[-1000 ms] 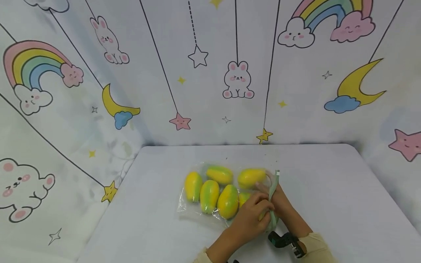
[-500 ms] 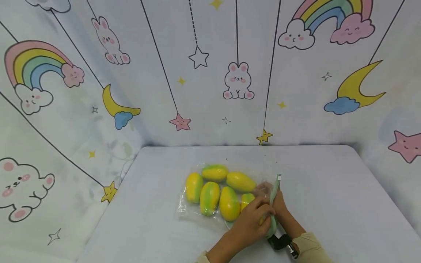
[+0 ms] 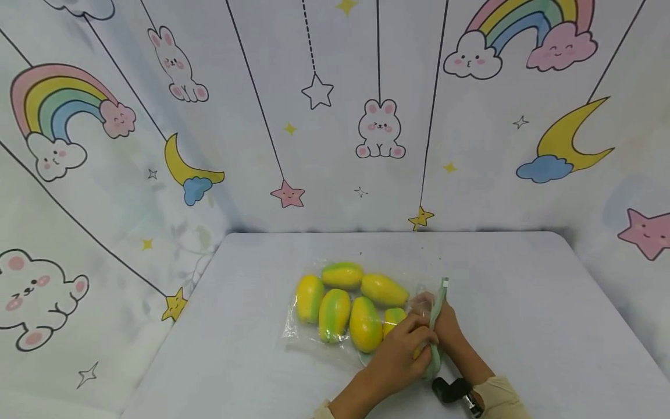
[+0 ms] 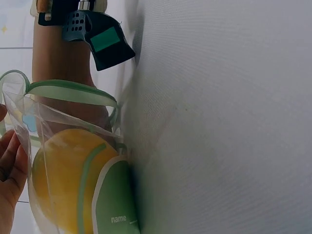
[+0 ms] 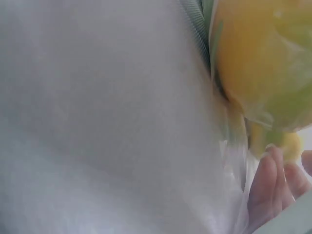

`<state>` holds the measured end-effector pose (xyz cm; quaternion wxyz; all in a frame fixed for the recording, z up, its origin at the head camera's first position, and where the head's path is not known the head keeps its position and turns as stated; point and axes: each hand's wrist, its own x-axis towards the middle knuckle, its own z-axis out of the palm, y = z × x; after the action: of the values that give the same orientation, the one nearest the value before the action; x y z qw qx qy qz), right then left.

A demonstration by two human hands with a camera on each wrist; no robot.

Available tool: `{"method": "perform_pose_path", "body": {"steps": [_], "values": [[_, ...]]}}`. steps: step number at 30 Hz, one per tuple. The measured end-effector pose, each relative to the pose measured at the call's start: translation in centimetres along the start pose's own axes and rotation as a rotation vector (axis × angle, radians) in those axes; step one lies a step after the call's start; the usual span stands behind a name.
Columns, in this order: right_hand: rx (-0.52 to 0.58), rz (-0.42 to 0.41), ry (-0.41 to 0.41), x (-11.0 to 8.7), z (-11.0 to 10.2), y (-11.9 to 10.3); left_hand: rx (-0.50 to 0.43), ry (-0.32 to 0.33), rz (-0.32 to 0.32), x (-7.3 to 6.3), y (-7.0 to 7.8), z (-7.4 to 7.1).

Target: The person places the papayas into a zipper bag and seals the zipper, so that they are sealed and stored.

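Note:
A clear zip bag (image 3: 293,336) with a green strip along its mouth lies on the table, holding several yellow-green mango-like fruits (image 3: 365,325). My left hand (image 3: 400,349) pinches the bag's edge at the mouth; its fingers (image 4: 14,158) show at the left of the left wrist view. My right hand (image 3: 431,308) reaches through the mouth, its fingers seen through the plastic. In the right wrist view those fingers (image 5: 265,185) are extended near a fruit (image 5: 263,63) and grip nothing visible. In the left wrist view the green strip (image 4: 70,92) crosses the right forearm.
The white table (image 3: 235,279) carries the bag near its middle. Behind it and at both sides hangs a white cloth (image 3: 335,215) printed with rainbows, rabbits and stars. A black wrist camera (image 3: 452,390) is strapped below my right hand.
The fruit at my right fingers has moved left, against the others, and is let go. My right hand has drawn back a little toward the bag's mouth. My left hand keeps its hold.

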<state>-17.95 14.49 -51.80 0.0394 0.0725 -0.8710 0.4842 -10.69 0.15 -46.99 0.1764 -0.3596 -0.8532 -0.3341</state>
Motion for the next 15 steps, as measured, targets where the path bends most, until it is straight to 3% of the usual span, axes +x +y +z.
{"method": "perform_pose_path", "body": {"steps": [7, 15], "values": [[-0.011, 0.004, -0.019, 0.2, -0.6, 0.1, -0.010, 0.001, 0.011, 0.1, -0.1, 0.2], [-0.012, 0.136, -0.014, 0.0, -1.2, 0.6, 0.005, -0.011, 0.008, 0.0, 0.0, -0.1]]}}
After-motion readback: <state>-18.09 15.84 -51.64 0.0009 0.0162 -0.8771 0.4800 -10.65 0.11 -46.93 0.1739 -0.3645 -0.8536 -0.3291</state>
